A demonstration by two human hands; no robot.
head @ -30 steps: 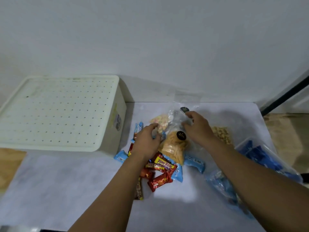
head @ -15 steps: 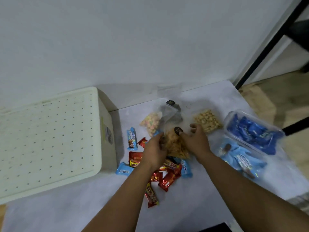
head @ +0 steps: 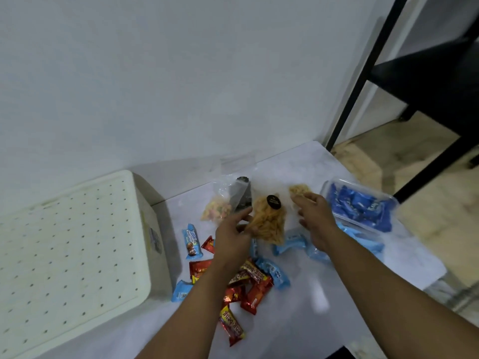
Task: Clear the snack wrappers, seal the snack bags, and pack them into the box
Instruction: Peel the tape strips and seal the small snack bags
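1. The clear plastic bag of orange snack sticks with a round black sticker lies in the middle of the white tabletop, between your two hands.
2. Your left hand touches the bag's side at 9 o'clock. Its fingers reach out to the plastic, but I cannot tell if they pinch it.
3. Your right hand is at 3 o'clock from the bag, just beside it. Its fingers are spread and loose and hold nothing.
4. The bag looks light, soft and crinkly. The plastic may be slippery, and the sticks inside may snap if you squeeze hard.
5. Take hold of the bag up at 12 o'clock, near the sticker, where the plastic is flat. Pinch there to close it, not on the fat part.
6. The cream plastic box with a dotted lid stands at 9 o'clock, well apart from the bag. Its lid is on.
7. Red candy wrappers and light blue snack packs lie at 6 and 8 o'clock around your left arm.
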